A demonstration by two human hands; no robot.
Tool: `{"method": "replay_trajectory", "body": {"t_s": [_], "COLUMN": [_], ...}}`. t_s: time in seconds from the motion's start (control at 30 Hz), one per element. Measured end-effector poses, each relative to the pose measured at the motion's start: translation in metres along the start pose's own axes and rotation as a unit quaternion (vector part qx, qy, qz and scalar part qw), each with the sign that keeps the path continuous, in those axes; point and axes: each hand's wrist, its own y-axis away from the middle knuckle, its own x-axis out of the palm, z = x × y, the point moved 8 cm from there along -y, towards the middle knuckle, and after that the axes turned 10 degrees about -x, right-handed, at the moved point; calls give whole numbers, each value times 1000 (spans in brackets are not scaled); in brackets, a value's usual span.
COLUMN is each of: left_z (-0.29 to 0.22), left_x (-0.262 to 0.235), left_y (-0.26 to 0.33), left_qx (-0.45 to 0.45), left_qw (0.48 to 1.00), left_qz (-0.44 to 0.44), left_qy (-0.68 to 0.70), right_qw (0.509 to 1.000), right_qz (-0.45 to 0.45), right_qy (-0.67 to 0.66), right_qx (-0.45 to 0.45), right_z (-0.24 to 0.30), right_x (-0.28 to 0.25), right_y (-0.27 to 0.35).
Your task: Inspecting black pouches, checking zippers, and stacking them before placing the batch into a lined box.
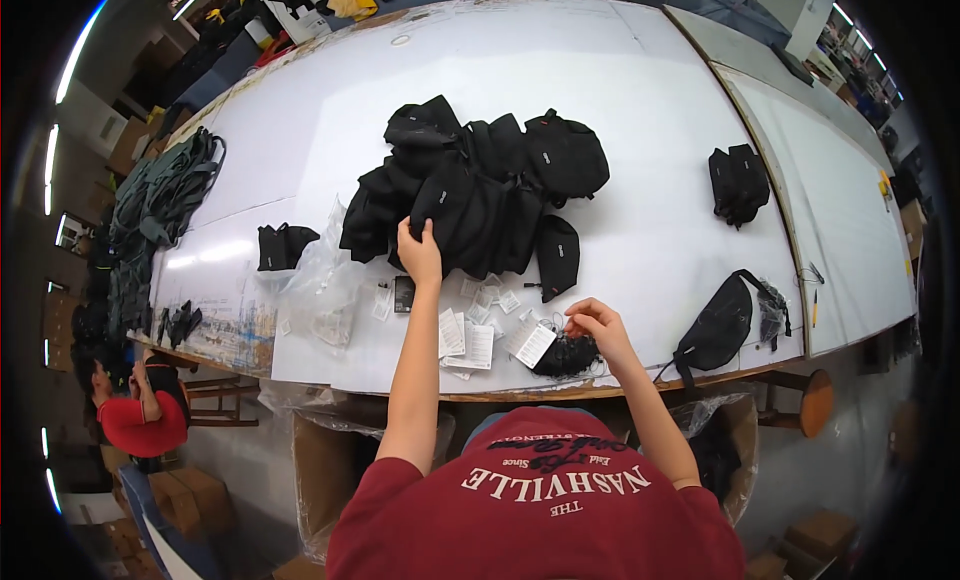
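White table, spread across most of the frame. Person in a red shirt, lower middle. Heap of black bags, middle of the frame, overlapping one another. Pile of dark green bags, left side of the frame, on the table's edge. Clear plastic bag, left of centre, crumpled beside the heap. Black waist bag, lower right, its strap looped. Group of black pouches, right side, upright and touching. Left hand, grasping the front black bag of the heap, near its lower left edge. Right hand, fingers bent, over the cords; whether it pinches one cannot be told. Bundle of black cords, lower middle, beneath the right hand. White tags, lower middle, loosely overlapping between the two forearms.
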Motion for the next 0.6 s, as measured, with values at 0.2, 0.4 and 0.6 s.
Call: {"method": "replay_trajectory", "body": {"t_s": [0.2, 0.4, 0.6], "left_z": [-54, -107, -101], "left_x": [-45, -77, -97], "left_y": [35, 85, 102], "left_qx": [-10, -10, 70], "left_qw": [942, 872, 910], "left_qz": [279, 426, 374], "left_qy": [185, 243, 161], "right_qw": [806, 948, 930], "right_qz": [-126, 95, 60], "right_qy": [432, 232, 324], "right_qx": [-384, -197, -164], "right_z": [145, 147, 143], "right_x": [51, 88, 83], "right_y": [-7, -37, -22]}}
